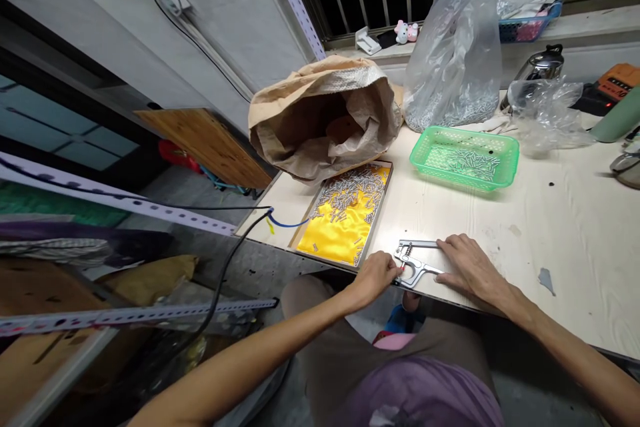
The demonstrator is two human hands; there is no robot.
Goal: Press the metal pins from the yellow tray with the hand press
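Note:
Silver hand pliers with a coil spring lie on their side at the front edge of the table. My right hand grips the spread handles, fingers on the upper one and thumb by the lower one. My left hand is closed in a pinch at the head of the pliers, beside a small red spot; what its fingertips hold is hidden. Just left of the pliers is a shallow tray lined with yellow cloth. Many small metal pins are heaped at its far end, with a few scattered nearer.
An open paper sack lies behind the tray. A green plastic basket holds more metal pins. Behind it stands a clear bag of small metal parts. A kettle is at the back right. Black cable hangs off the left edge.

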